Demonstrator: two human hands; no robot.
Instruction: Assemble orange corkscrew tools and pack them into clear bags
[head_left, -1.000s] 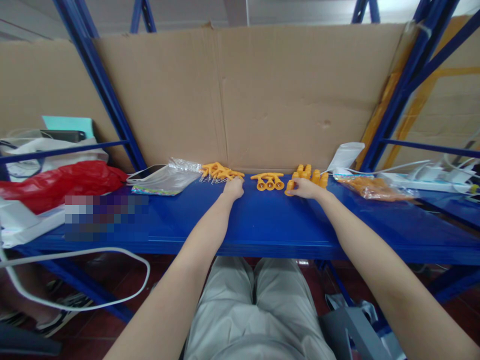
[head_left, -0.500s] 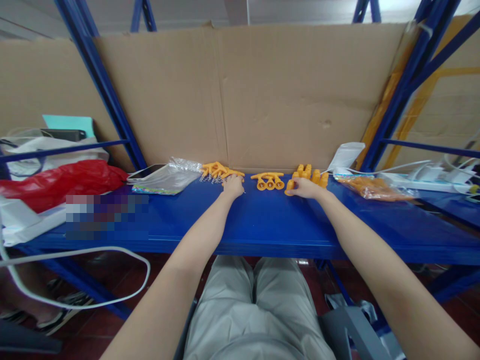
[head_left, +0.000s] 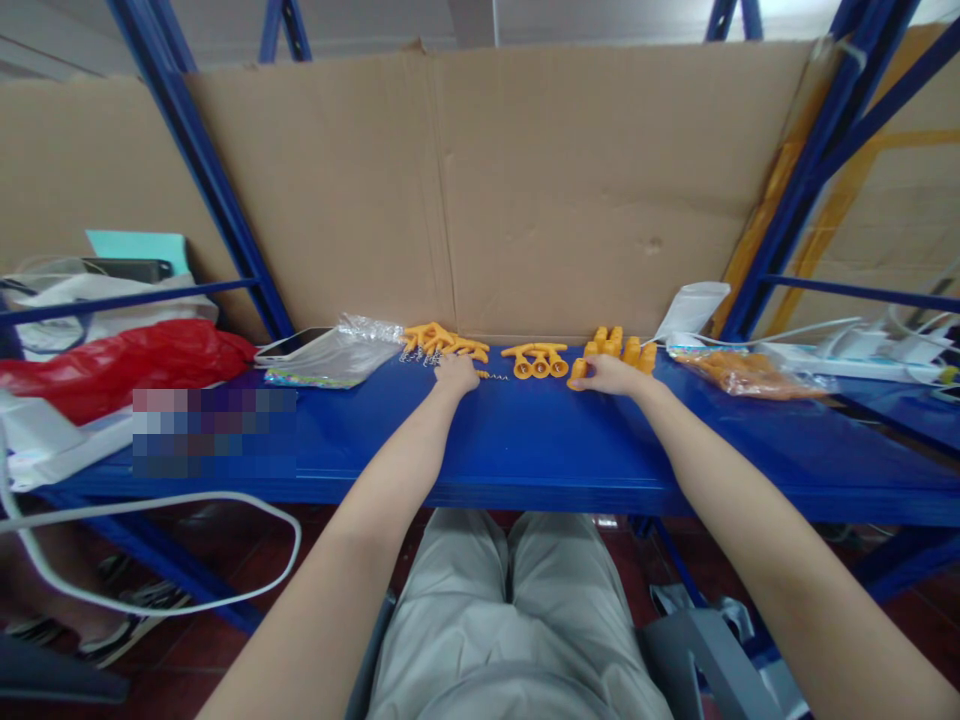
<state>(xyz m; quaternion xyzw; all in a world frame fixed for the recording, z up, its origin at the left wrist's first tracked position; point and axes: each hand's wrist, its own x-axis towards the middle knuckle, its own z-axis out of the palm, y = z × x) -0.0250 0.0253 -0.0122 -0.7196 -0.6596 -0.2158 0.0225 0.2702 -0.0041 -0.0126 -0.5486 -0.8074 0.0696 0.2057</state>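
Observation:
On the blue shelf top, my left hand (head_left: 457,373) is closed around a small orange plastic part (head_left: 482,374). A thin metal spring (head_left: 498,377) extends to the right from that part. Behind this hand lies a pile of orange plastic parts (head_left: 429,336) with springs at their front. My right hand (head_left: 611,374) pinches an orange plastic cup-like piece (head_left: 577,375) at the shelf surface. Several similar orange pieces (head_left: 632,350) stand beyond it, partly covered by the hand. Between my hands sits a row of orange parts (head_left: 541,368) with round open ends towards me.
A clear plastic bag (head_left: 341,360) and a tablet-like device (head_left: 300,343) lie left. To the right are a bag of orange pieces (head_left: 742,372) and a white power strip (head_left: 832,362). Cardboard (head_left: 600,200) walls the back; a white cable (head_left: 292,550) loops at front left.
My left hand has moved slightly left and towards me from the pile, and the orange part with its spring now shows beside it. The right hand stays on its piece.

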